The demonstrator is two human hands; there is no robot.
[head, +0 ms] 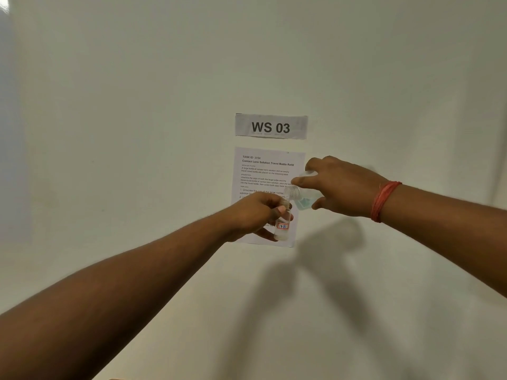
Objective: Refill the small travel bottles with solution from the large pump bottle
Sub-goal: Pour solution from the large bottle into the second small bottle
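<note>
My left hand (253, 213) grips a small clear travel bottle (282, 227) upright, with a red-framed label reading "7B"; a little clear liquid shows at its bottom. My right hand (338, 186) grips a larger clear bottle (300, 197) with bluish liquid, tilted so its open threaded neck sits just over the small bottle's mouth. Both bottles are held up in the air in front of a wall. No cap or pump is in view.
A printed task sheet (267, 174) hangs on the white wall (137, 133) behind the hands, under a "WS 03" sign (271, 127). A red thread band (382, 200) circles my right wrist. Shadows of the arms fall on the wall lower right.
</note>
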